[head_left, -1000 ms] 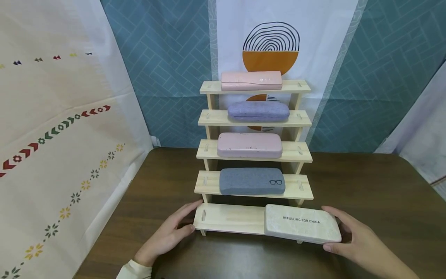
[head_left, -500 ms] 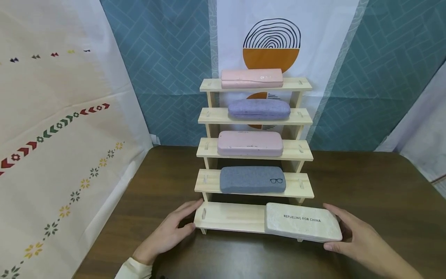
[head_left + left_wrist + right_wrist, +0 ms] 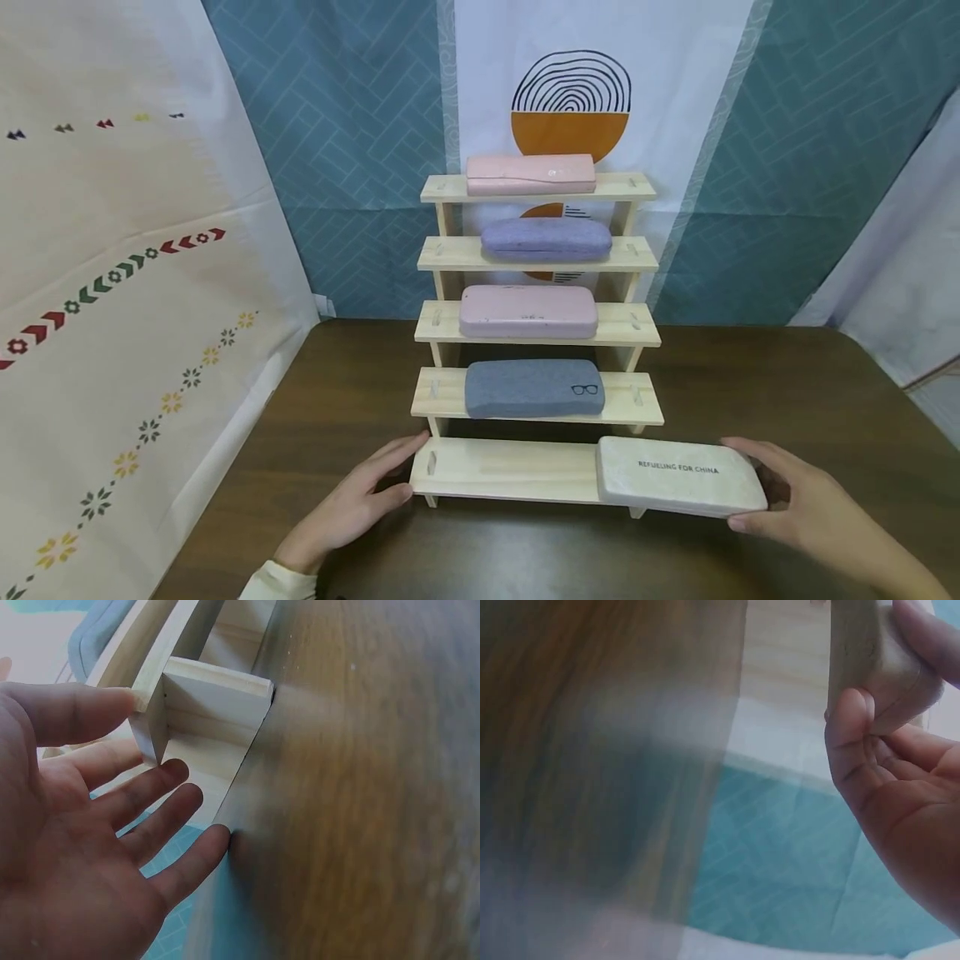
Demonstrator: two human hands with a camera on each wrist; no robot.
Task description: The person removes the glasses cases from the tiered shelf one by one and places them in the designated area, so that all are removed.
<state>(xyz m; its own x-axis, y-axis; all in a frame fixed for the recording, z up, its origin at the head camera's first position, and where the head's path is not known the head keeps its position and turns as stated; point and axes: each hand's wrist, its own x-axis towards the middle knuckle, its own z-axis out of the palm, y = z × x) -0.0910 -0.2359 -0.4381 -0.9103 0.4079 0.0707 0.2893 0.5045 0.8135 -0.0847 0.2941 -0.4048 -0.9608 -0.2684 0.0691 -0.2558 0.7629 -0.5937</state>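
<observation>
A five-step wooden rack (image 3: 502,469) stands on a dark wooden table (image 3: 787,400). A cream glasses case (image 3: 678,487) printed "REFUELING FOR CHINA" lies on the lowest step and overhangs its right end. My right hand (image 3: 813,517) grips that case's right end between thumb and fingers; the right wrist view shows the case (image 3: 874,664) close up. My left hand (image 3: 352,504) rests with straight fingers against the left end of the lowest step (image 3: 202,712). A grey case (image 3: 534,388), a pink case (image 3: 528,312), a purple case (image 3: 546,239) and a pale pink case (image 3: 530,174) fill the upper steps.
Patterned cloth (image 3: 127,275) hangs close on the left. Teal tiled backdrop (image 3: 352,142) and a white banner with an orange half-circle (image 3: 570,133) stand behind the rack. More white cloth (image 3: 900,283) hangs at the right. Bare tabletop lies right of the rack.
The cream case has slid to the right along the lowest step with my right hand, overhanging the end further. My left hand stays at the rack's left end.
</observation>
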